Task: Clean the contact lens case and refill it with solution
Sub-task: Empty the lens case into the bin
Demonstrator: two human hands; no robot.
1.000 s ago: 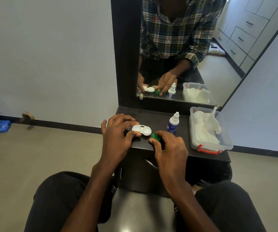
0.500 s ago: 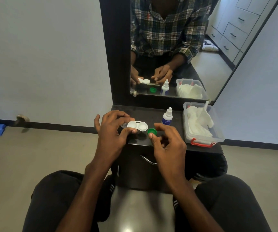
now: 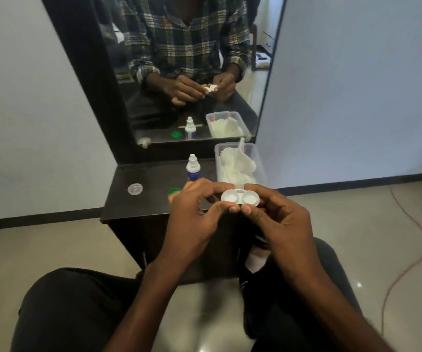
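Nearest the camera are two knees in dark trousers, and above them two bare hands meet over the front edge of the dark worktop point(image 3: 139, 199). Between them they hold one white contact lens case point(image 3: 240, 198), lifted clear of the worktop, with its two round wells uncapped and facing up. The left hand point(image 3: 192, 219) curls its fingers over the case's left end with the thumb tip at the near edge; the right hand point(image 3: 281, 219) pinches the right end, thumb below and fingers over the far side. Just behind the left hand one green cap point(image 3: 174, 191) lies on the worktop, and farther left one clear cap point(image 3: 135, 189) lies apart. Behind stands one small solution bottle point(image 3: 193, 171), upright, and to its right one clear plastic box point(image 3: 262, 165) holding white tissues. A mirror point(image 3: 154, 102) rises at the back.
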